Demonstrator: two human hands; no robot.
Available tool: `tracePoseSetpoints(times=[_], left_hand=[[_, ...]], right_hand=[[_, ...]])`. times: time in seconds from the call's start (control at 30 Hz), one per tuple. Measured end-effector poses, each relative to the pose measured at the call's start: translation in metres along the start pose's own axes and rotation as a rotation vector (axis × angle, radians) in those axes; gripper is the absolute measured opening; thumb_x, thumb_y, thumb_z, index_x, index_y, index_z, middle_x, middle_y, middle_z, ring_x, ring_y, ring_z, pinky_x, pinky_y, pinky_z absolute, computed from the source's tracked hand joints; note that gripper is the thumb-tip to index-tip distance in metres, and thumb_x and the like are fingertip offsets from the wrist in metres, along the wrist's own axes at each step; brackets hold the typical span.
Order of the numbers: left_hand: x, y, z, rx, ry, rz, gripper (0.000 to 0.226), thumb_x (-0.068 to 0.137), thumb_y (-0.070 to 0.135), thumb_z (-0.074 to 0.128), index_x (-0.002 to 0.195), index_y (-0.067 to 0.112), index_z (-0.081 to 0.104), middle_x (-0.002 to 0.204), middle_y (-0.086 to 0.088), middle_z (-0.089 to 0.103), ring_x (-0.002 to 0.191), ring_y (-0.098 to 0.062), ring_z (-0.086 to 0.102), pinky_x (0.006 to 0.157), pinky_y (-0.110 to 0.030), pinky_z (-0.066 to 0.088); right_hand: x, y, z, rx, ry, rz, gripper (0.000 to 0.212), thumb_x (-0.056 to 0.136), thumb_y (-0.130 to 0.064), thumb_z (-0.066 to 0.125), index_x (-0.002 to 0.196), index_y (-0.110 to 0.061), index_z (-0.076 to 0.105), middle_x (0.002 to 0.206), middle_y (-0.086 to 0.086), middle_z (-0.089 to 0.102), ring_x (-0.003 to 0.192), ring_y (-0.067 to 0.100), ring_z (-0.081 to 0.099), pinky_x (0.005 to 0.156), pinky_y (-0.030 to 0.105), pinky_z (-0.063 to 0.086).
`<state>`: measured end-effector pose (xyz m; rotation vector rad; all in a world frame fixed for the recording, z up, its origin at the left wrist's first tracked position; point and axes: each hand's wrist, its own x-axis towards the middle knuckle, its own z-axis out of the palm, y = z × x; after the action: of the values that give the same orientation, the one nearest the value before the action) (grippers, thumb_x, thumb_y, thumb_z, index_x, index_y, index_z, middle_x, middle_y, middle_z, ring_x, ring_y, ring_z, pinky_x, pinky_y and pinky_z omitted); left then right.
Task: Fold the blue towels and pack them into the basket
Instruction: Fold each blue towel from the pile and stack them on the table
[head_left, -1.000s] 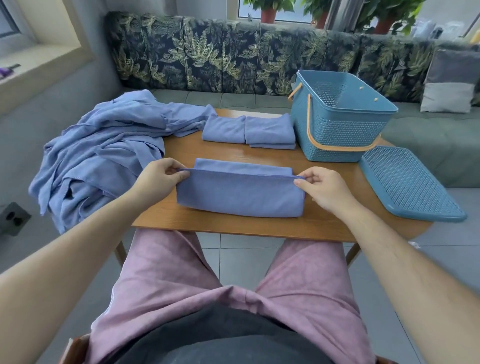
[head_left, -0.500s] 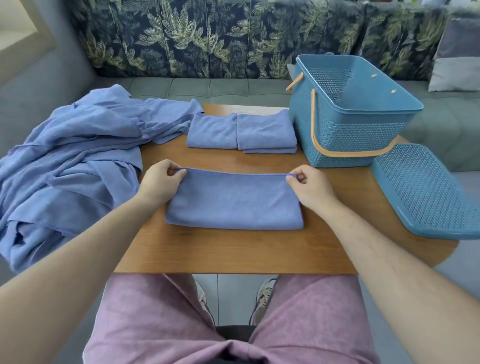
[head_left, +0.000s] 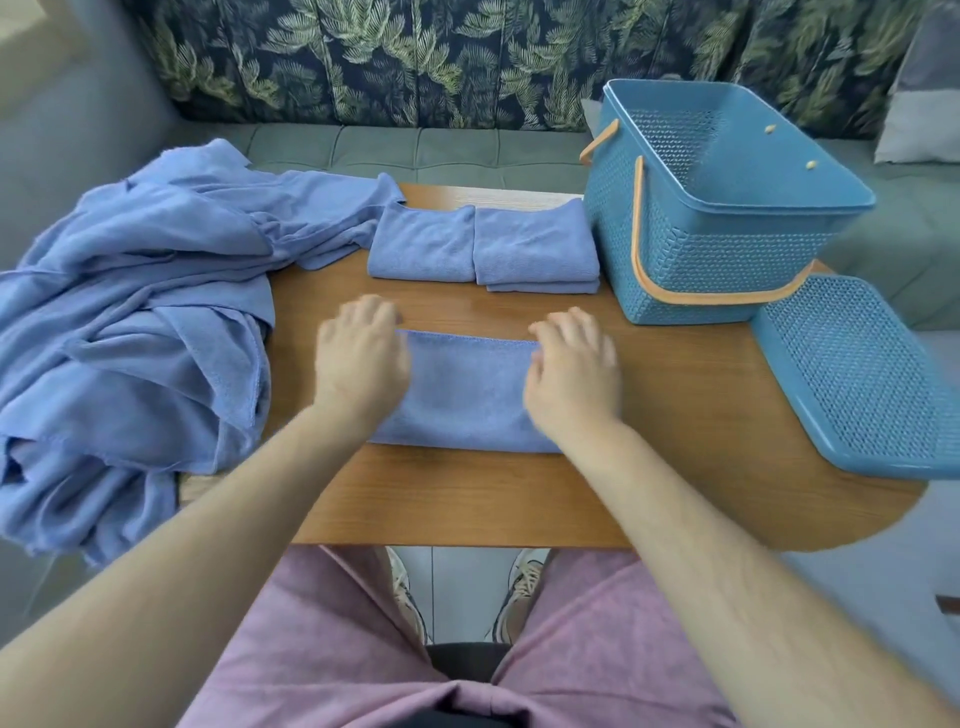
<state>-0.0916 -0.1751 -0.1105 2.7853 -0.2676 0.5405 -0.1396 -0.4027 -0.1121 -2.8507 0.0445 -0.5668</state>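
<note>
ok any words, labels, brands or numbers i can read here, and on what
None can be read. The basket, its lid, the folded towels, the towel in front and the loose pile show no print, tag or number; the sofa bears only a leaf pattern.

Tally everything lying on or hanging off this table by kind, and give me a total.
Half-folded towel at the front: 1
Folded towel bundles at the back: 2
Heap of unfolded towels: 1 (the towels in it cannot be counted)
Basket: 1
Basket lid: 1
Total: 6
</note>
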Motion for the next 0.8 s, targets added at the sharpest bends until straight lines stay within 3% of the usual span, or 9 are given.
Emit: tracePoseSetpoints(times=[0.1,0.23,0.37,0.57,0.63,0.7,0.77,0.8], left_hand=[[-0.017,0.035,0.019,-0.174,-0.202,0.203,0.04,0.097,0.025,0.045,0.132,0.014,0.061,0.142,-0.004,0.057,0.135,-0.028,0.05,0.11,-0.045,0.033],[-0.026,0.021,0.026,-0.113,-0.389,0.19,0.057,0.101,0.049,0.024,0.154,0.03,0.038,0.162,0.009,0.03,0.153,-0.018,0.02,0.122,-0.044,0.013],[-0.022,-0.018,0.019,-0.031,-0.436,0.116,0.056,0.104,0.056,0.023,0.157,0.039,0.026,0.166,0.014,0.014,0.154,-0.013,0.008,0.126,-0.039,0.004],[-0.013,-0.051,0.016,-0.045,-0.5,0.095,0.061,0.106,0.049,0.022,0.161,0.025,0.014,0.168,0.008,0.002,0.154,-0.01,-0.001,0.126,-0.037,0.0],[-0.015,-0.054,0.014,-0.029,-0.531,0.077,0.064,0.105,0.054,0.021,0.161,0.025,0.011,0.168,0.007,-0.001,0.154,-0.013,-0.004,0.126,-0.038,-0.001],[-0.015,-0.052,0.015,0.041,-0.478,0.08,0.063,0.106,0.053,0.02,0.16,0.022,0.017,0.168,0.001,0.005,0.155,-0.021,-0.004,0.126,-0.04,-0.002],[-0.009,-0.039,0.013,0.13,-0.297,0.241,0.056,0.105,0.041,0.027,0.152,0.014,0.039,0.164,-0.009,0.025,0.155,-0.029,0.004,0.126,-0.044,0.004],[-0.004,-0.03,0.011,0.122,-0.252,0.344,0.051,0.102,0.034,0.034,0.146,0.014,0.049,0.16,-0.01,0.034,0.154,-0.032,0.012,0.125,-0.047,0.011]], right_hand=[[-0.015,-0.04,0.017,0.088,-0.244,-0.004,0.05,0.099,-0.023,0.046,0.148,-0.017,0.048,0.161,0.005,0.036,0.154,0.029,0.019,0.122,0.047,0.02],[-0.019,-0.036,0.025,0.0,-0.406,0.048,0.056,0.107,-0.044,0.026,0.161,-0.028,0.022,0.17,-0.004,0.008,0.157,0.021,0.0,0.126,0.043,-0.001],[-0.026,-0.003,0.013,-0.078,-0.463,0.084,0.065,0.103,-0.06,0.018,0.162,-0.033,0.011,0.17,-0.003,-0.003,0.156,0.02,-0.009,0.125,0.042,-0.007],[-0.031,0.019,0.007,-0.088,-0.454,0.146,0.068,0.102,-0.063,0.017,0.162,-0.031,0.009,0.17,0.005,-0.008,0.156,0.018,-0.011,0.126,0.041,-0.005],[-0.032,0.017,0.01,-0.098,-0.454,0.159,0.068,0.103,-0.062,0.017,0.162,-0.029,0.011,0.17,0.007,-0.006,0.156,0.02,-0.01,0.126,0.042,-0.007],[-0.035,0.012,0.01,-0.099,-0.348,0.164,0.063,0.104,-0.054,0.03,0.159,-0.024,0.027,0.168,0.014,0.011,0.156,0.026,0.001,0.126,0.044,0.0],[-0.037,-0.004,0.008,-0.043,-0.09,0.092,0.043,0.094,-0.033,0.054,0.134,-0.017,0.06,0.147,0.016,0.05,0.143,0.036,0.036,0.117,0.051,0.029],[-0.038,-0.015,0.008,-0.01,0.016,0.042,0.032,0.086,-0.024,0.061,0.115,-0.016,0.068,0.127,0.012,0.062,0.125,0.036,0.049,0.102,0.05,0.042]])
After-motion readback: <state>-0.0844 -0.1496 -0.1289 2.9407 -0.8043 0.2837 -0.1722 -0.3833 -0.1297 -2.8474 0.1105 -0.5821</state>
